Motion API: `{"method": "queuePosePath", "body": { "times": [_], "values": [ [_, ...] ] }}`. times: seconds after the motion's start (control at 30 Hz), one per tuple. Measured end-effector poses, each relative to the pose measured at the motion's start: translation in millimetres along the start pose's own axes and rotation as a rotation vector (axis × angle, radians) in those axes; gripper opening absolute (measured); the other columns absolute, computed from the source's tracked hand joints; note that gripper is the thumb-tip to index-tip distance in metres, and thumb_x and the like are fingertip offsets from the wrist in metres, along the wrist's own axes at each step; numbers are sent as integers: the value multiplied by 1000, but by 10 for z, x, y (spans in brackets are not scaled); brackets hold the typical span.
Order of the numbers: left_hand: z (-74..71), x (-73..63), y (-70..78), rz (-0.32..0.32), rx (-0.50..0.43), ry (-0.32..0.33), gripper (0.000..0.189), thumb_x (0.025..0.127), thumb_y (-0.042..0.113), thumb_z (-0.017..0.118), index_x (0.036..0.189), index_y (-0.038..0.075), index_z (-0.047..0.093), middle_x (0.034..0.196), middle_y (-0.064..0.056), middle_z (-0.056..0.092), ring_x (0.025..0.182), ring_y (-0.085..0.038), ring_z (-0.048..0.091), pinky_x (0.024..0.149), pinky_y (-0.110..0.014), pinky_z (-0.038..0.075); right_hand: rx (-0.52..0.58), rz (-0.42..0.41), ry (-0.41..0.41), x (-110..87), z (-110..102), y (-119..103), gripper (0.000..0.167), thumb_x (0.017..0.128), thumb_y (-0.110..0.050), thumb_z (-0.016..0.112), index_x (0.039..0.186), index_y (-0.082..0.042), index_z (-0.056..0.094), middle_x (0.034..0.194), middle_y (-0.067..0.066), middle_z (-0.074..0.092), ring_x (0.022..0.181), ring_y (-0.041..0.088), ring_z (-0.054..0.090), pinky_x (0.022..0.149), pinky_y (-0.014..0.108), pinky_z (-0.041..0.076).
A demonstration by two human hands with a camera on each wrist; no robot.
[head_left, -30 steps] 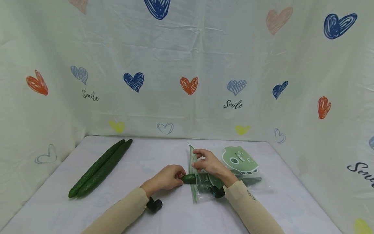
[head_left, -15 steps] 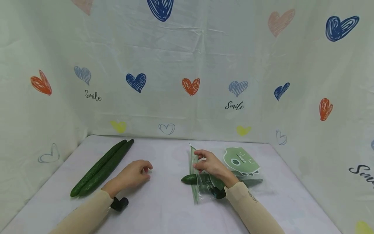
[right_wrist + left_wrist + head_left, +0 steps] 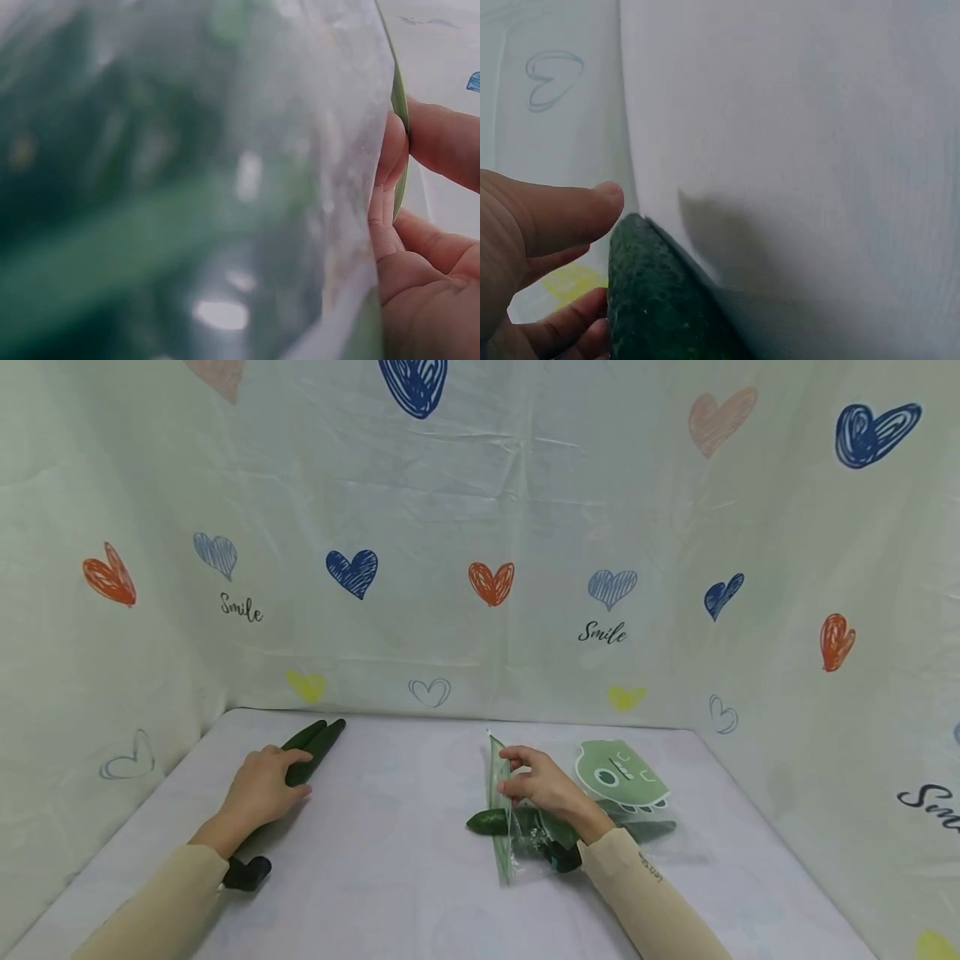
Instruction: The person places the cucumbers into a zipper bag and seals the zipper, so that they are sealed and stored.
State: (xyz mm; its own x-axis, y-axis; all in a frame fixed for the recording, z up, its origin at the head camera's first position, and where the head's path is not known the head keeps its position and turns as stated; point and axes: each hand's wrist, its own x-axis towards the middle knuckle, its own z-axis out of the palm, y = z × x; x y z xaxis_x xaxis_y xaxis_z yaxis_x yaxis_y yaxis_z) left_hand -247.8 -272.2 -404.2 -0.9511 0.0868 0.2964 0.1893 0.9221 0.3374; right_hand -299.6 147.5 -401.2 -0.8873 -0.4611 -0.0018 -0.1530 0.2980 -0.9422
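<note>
Two long dark green cucumbers [image 3: 324,750] lie side by side at the left of the table. My left hand [image 3: 257,789] is over them and hides their near part. In the left wrist view its thumb and fingers are spread around one cucumber's end [image 3: 660,307], with no firm hold visible. At the right lies a clear zip bag [image 3: 622,774] printed with a green cartoon face. My right hand [image 3: 553,793] pinches its green-edged mouth between thumb and fingers. Inside the bag is cucumber, one tip [image 3: 486,822] sticking out of the mouth; how many it holds is unclear.
A white cloth covers the table [image 3: 390,860]. Behind it and at both sides hangs a pale curtain [image 3: 420,635] printed with hearts. A black camera [image 3: 247,873] is worn on the left wrist, another [image 3: 562,857] on the right.
My left hand has let go of the bagged cucumber's tip and moved left to the two loose cucumbers. The right hand has kept its pinch on the bag's mouth.
</note>
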Motion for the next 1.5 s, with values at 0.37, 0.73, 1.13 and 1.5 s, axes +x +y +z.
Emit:
{"method": "queuePosePath", "body": {
  "times": [0.37, 0.73, 1.13, 1.5],
  "values": [
    [-14, 19, 65, -2, -145, -57, 39, 77, 11, 76, 112, -2, 65, 104, -21, 58, 89, -34, 54, 76, -48, 45, 3, 3, -2, 11, -11, 7, 57, 86, -6, 68, 137, 0, 44, 116, 22, 41, 74, 18, 59, 63, 35, 52],
    [-54, -17, 103, -137, -120, -212, 59, 78, 14, 76, 130, -1, 53, 113, -33, 56, 98, -43, 56, 78, -55, 46, -1, -5, -12, -15, 6, -40, 57, 87, -2, 65, 138, 6, 40, 118, 27, 40, 73, 19, 57, 64, 39, 51],
    [27, 18, 230, -103, -185, -191, 51, 75, 7, 72, 124, 2, 59, 108, -26, 60, 89, -32, 57, 67, -42, 48, 15, -27, -11, -169, 40, -293, 55, 87, 2, 62, 136, 12, 39, 116, 29, 39, 72, 18, 57, 64, 40, 51],
    [237, 14, 490, 98, -292, -244, 45, 71, 0, 72, 114, 10, 66, 107, -10, 64, 86, -20, 56, 71, -36, 47, 16, -15, -18, -64, -1, -117, 57, 87, 0, 64, 138, 9, 39, 119, 31, 38, 72, 19, 56, 65, 40, 51]
  ]
}}
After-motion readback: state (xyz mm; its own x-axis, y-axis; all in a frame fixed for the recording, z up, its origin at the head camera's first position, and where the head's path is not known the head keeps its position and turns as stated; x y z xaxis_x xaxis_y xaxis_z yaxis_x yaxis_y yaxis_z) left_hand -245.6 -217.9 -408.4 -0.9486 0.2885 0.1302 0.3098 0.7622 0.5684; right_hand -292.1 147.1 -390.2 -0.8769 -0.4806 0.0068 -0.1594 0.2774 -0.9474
